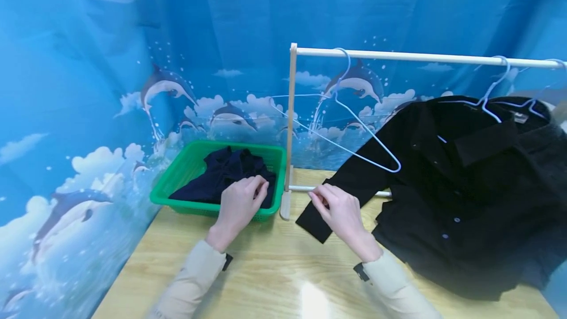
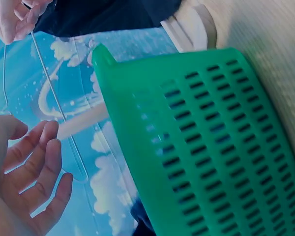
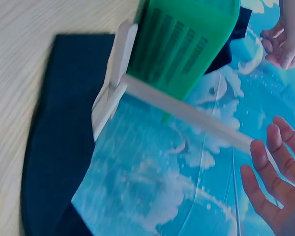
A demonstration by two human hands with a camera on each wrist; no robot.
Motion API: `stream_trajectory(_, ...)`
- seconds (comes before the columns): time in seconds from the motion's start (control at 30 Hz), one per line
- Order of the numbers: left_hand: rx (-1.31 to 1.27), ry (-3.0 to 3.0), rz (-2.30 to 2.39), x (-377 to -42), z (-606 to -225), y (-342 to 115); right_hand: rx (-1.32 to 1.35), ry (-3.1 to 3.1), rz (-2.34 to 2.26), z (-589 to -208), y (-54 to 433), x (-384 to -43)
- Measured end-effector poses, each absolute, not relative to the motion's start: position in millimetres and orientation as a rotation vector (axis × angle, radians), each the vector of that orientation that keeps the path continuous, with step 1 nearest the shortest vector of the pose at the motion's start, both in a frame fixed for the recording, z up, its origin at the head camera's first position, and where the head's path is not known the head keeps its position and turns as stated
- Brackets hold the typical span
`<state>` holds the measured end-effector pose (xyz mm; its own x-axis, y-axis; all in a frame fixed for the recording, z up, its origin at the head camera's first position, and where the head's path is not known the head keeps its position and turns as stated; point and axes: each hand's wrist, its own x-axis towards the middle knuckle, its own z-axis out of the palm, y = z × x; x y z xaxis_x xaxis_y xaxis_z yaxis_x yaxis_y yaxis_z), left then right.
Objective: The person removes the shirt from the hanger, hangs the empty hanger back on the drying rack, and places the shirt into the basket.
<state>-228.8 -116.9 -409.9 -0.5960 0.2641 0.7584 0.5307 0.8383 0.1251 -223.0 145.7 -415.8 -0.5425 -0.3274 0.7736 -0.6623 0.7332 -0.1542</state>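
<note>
My left hand (image 1: 239,203) hovers over the near right side of a green plastic basket (image 1: 161,188), its fingers loosely curled. A dark navy garment (image 1: 205,181) lies crumpled in the basket. To the right, my right hand (image 1: 338,210) hangs above the table beside a black sleeve (image 1: 350,181), fingers bent and holding nothing. In the left wrist view the left hand (image 2: 29,177) is likewise bare, with its fingers spread. A light blue hanger (image 1: 367,129) without clothing hangs on the rack's rail (image 1: 412,56), above and behind the right hand.
Two black garments hang at the right; the front one is a buttoned shirt (image 1: 483,201) on a blue hanger (image 1: 489,92). The rack's wooden post (image 1: 291,112) stands just right of the basket. A dolphin-printed curtain (image 1: 248,23) hangs behind the wooden table (image 1: 274,279).
</note>
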Motion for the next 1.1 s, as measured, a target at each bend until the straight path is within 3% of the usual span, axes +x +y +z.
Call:
stream_trajectory(0.27, -0.654, -2.206, -0.379, -236, -397, -96, 0.634, -2.134, 0.544, -404, 188, -207)
stream_trajectory(0.53, -0.647, -2.208, -0.354, -252, -366, -86, 0.521, -2.09, 0.444, -369, 234, -193)
stream_trajectory(1.1, -0.398, -2.362, -0.184, -325, -326, -66, 0.198, -1.897, 0.365, -294, 331, -192)
